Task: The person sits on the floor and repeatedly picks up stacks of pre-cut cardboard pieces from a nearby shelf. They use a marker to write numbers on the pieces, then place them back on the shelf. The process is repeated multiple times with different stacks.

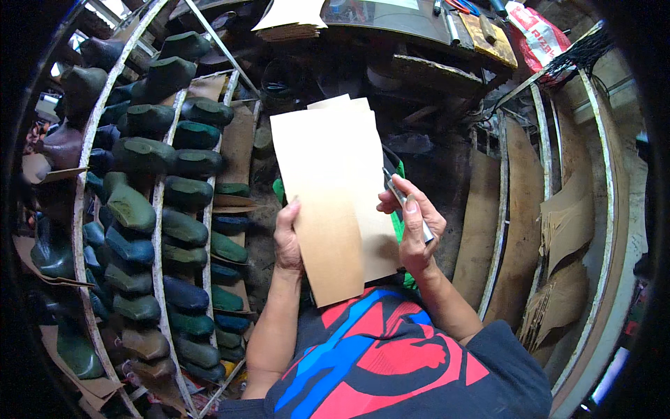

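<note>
My left hand (pixel 287 237) grips the left edge of a tan cardboard sheet (pixel 324 216), thumb on top, fingers hidden underneath. This sheet has curved sides and lies over another cardboard sheet (pixel 380 234), which shows along its right side. Their upper parts are bright with glare, and corners of further sheets stick out at the top. In my right hand (pixel 417 220) is a slim silver marker pen (pixel 426 232), its dark tip pointing up and left beside the sheets' right edge. Whether the tip touches the cardboard I cannot tell.
Racks on the left carry rows of green and blue shoe lasts (pixel 143 155). Cardboard patterns (pixel 520 209) hang on the right-hand rack. Ahead stands a cluttered workbench (pixel 391 24) with a paper stack (pixel 289 21), a yellow board (pixel 488 43) and a red-and-white bag (pixel 536 38).
</note>
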